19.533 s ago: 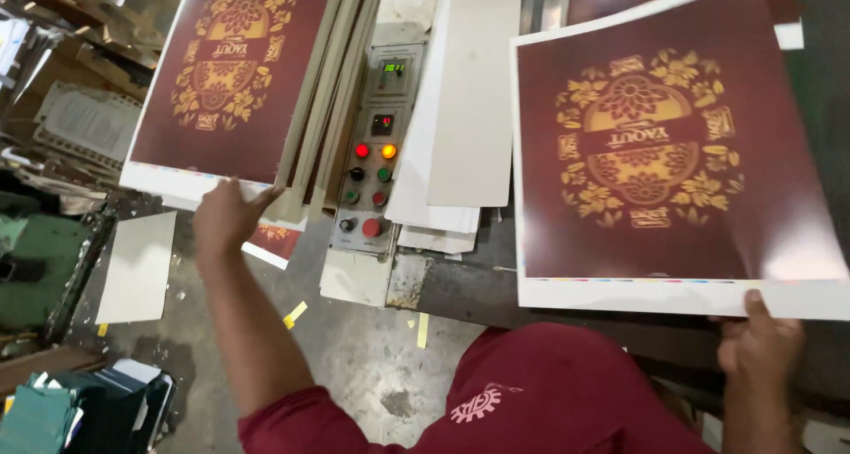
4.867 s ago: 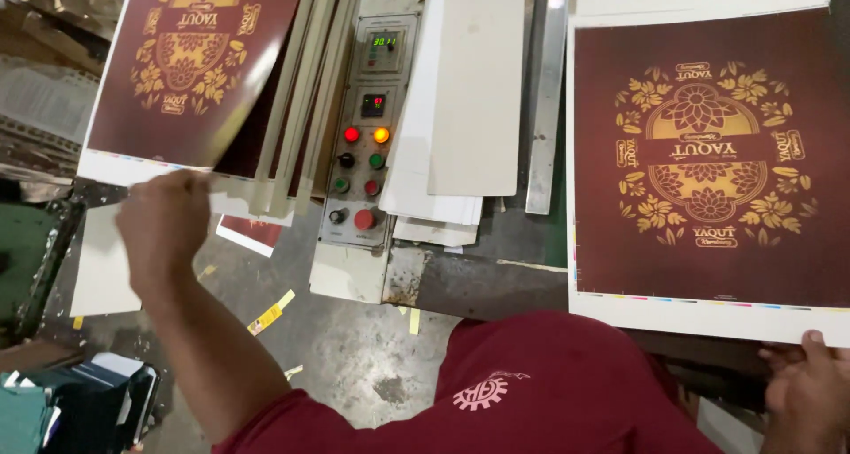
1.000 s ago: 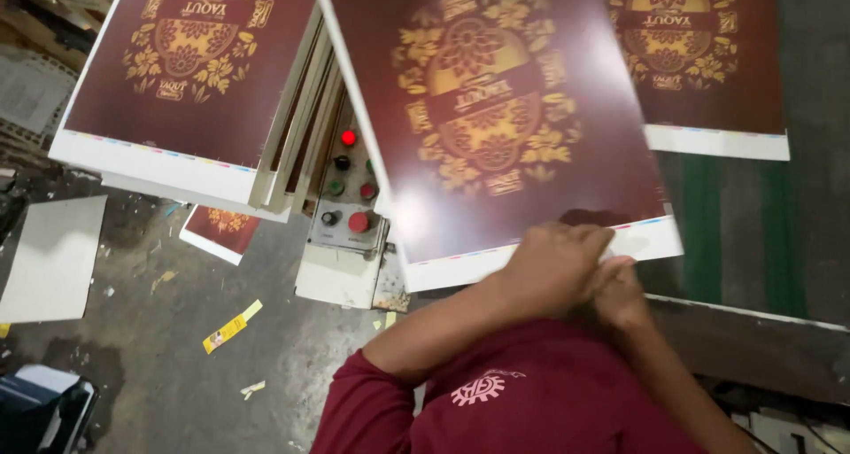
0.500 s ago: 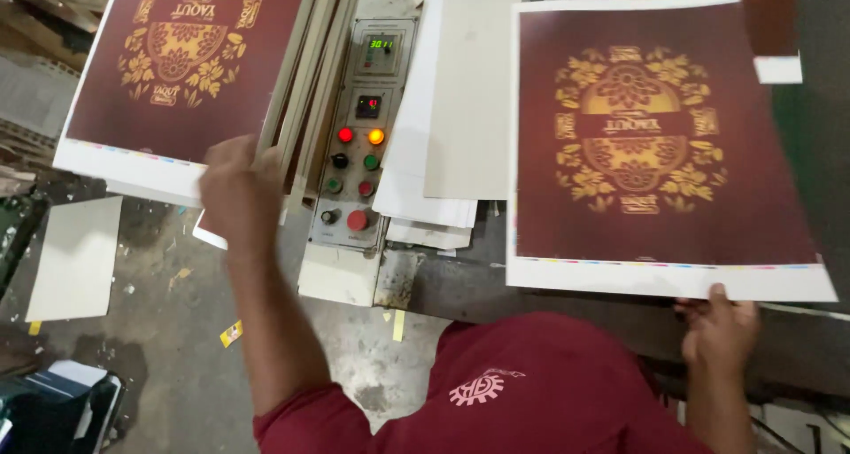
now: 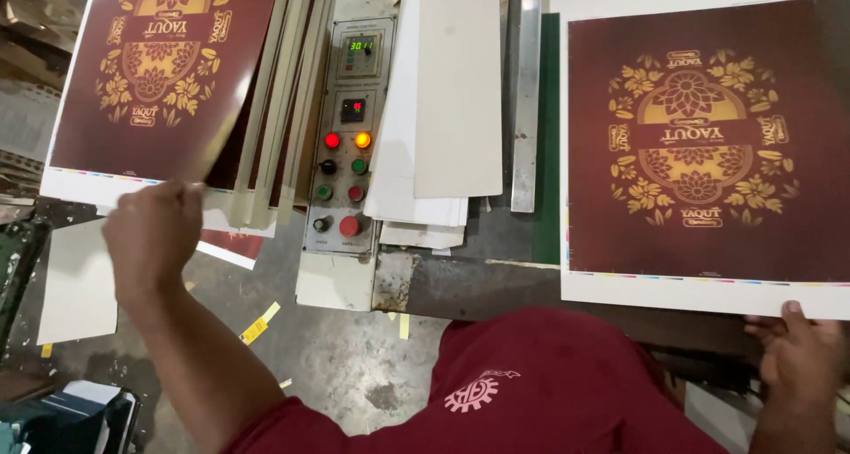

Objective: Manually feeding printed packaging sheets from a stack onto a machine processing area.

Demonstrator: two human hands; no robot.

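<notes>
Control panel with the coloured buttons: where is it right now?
In the head view the control panel sits upper centre, between the left stack of maroon printed sheets and a pile of plain white sheets.

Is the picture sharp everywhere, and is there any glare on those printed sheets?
Head view: the right sheet is crisp and evenly lit; the left sheet shows a soft sheen near its lower edge; the left hand is slightly motion-blurred; the floor lies dim.
</notes>
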